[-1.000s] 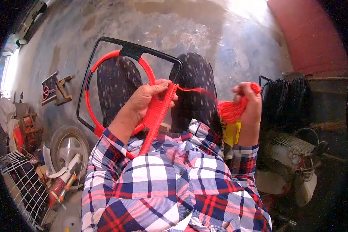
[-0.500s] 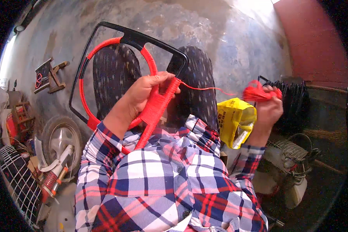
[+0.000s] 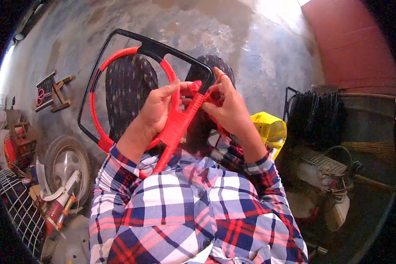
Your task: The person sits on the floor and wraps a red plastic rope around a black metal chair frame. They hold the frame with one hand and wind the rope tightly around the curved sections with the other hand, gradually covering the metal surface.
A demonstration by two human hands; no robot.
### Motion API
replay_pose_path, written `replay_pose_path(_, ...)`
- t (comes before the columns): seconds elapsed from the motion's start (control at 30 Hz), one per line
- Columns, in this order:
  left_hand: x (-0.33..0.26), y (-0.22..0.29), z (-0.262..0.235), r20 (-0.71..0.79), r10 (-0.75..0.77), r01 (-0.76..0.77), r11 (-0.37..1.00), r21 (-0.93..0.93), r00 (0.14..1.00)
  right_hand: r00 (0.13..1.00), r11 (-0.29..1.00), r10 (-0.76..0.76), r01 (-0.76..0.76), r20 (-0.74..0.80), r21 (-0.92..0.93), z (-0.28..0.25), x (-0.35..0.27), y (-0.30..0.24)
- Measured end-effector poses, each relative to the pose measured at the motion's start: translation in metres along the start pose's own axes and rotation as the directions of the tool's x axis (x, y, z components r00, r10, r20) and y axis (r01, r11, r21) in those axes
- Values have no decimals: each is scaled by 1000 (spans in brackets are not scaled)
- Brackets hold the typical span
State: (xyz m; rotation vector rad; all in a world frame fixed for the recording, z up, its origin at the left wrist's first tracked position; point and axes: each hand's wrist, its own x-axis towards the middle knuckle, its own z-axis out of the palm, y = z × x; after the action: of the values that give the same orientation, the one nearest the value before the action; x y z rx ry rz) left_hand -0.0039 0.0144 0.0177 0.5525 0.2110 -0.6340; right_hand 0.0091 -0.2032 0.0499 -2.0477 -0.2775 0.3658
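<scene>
Floor (image 3: 259, 66) below, red bar (image 3: 183, 123) between hands (image 3: 156, 110)

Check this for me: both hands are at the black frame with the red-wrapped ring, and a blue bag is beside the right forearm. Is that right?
Not quite: the bag is yellow, not blue, as the head view shows. The rest holds: the left hand and right hand are at the black frame with the red-wrapped ring.
</scene>
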Motion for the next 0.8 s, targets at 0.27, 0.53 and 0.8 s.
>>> replay_pose_path(0.27, 3, -4, -1, -50, 34, -36, 998, -45, 998, 968, 923, -63, 150, -245, 354, 4, 0, 13)
replay_pose_path(0.53, 10, -3, -11, 41, 157, -151, 982, -114, 987, 823, 760, -524, 337, -218, -556, 2, 11, -28)
replay_pose_path(0.8, 6, 0, 5, -53, 290, -293, 954, -66, 956, 878, 930, -356, 368, -320, -26, 15, 29, -18)
